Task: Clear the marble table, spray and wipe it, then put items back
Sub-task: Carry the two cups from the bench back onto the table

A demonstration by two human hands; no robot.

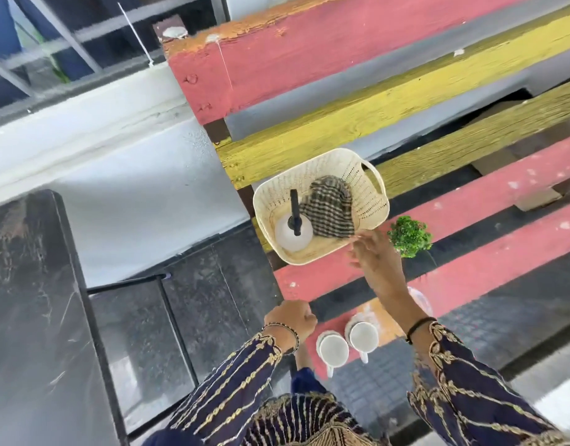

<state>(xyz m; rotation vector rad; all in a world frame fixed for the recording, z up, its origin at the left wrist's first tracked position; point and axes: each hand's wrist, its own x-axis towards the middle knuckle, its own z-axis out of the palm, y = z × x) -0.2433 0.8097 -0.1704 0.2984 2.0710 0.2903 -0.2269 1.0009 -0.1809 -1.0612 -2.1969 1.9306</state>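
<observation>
The dark marble table fills the left edge of the view. On a red and yellow slatted bench stands a cream plastic basket holding a white spray bottle with a black nozzle and a checked cloth. My right hand reaches over the basket's near corner, fingers apart, touching the cloth's edge. My left hand hangs lower with fingers curled and nothing in it. Two white cups sit on the bench's near slat. A small green plant stands right of the basket.
A black metal frame stands between the marble table and the bench, over a dark tiled floor. A white wall rises behind. Gaps show between the bench slats.
</observation>
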